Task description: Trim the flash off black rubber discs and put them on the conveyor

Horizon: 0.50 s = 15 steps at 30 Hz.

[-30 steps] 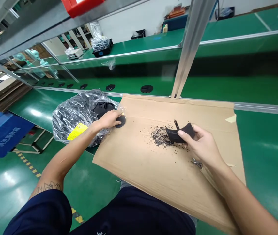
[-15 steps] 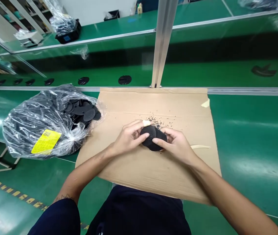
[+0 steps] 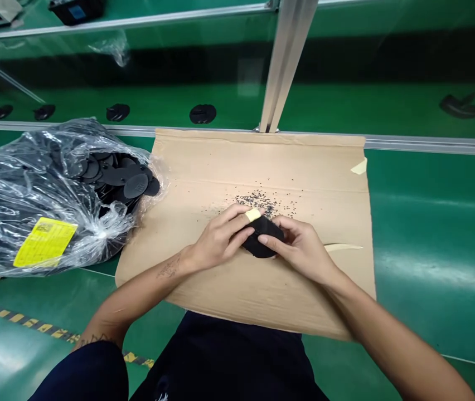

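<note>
Over the cardboard sheet (image 3: pixel 237 289), my right hand (image 3: pixel 300 245) grips a black flat piece (image 3: pixel 262 245) with rounded edges, thumb on its upper face. My left hand (image 3: pixel 224 236) closes on the left side of the same piece; a pale yellow wrap (image 3: pixel 253 215) covers one of its fingers. Whether the piece is one part or several stacked together I cannot tell, as the fingers hide much of it. Tiny black bits (image 3: pixel 258 200) lie scattered on the cardboard just beyond my hands.
A clear plastic bag (image 3: pixel 32 189) with a yellow label (image 3: pixel 45 243) lies at left, its mouth showing many black flat pieces (image 3: pixel 137 185). A metal post (image 3: pixel 287 61) rises behind the cardboard. More black pieces (image 3: pixel 203 113) sit along the ledge. A pale strip (image 3: pixel 342 247) lies at right.
The view has tipped downward and come closer. My left fingers have shifted over the black flat piece, which is now tilted differently. Both hands still hold it.
</note>
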Each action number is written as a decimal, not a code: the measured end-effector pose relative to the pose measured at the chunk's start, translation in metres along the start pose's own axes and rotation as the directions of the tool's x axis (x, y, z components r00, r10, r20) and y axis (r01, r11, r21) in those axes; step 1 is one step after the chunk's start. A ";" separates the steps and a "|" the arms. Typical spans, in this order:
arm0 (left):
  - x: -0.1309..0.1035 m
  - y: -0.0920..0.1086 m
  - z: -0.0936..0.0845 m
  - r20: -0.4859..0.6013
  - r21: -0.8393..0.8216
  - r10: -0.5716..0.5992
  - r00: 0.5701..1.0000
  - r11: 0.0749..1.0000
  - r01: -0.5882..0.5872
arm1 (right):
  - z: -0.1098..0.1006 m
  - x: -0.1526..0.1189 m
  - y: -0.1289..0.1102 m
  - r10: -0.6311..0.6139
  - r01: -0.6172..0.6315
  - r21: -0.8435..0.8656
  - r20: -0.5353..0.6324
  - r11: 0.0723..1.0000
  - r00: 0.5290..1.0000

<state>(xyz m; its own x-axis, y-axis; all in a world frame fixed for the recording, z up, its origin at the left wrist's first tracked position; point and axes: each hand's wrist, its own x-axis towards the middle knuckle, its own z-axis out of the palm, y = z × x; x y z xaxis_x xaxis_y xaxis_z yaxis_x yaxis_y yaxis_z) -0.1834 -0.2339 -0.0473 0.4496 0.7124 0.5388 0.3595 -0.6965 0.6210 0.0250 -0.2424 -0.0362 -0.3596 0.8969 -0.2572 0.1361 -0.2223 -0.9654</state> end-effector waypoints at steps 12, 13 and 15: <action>-0.002 -0.003 0.003 -0.007 0.015 0.076 0.997 0.997 -0.076 | -0.001 -0.001 0.001 -0.062 0.063 -0.016 0.028 0.998 0.998; -0.002 -0.003 0.003 -0.008 0.018 0.079 0.997 0.997 -0.079 | -0.001 -0.001 0.001 -0.067 0.067 -0.017 0.030 0.998 0.997; -0.003 -0.003 0.003 -0.008 0.026 0.087 0.996 0.996 -0.086 | 0.000 -0.001 0.001 -0.077 0.078 -0.030 0.028 0.997 0.997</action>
<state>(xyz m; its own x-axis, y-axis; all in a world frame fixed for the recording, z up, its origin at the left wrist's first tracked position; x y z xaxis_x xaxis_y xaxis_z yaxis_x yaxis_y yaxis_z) -0.1834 -0.2337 -0.0526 0.4728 0.6501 0.5948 0.3404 -0.7574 0.5572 0.0258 -0.2431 -0.0371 -0.3952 0.9001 -0.1833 0.1353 -0.1403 -0.9808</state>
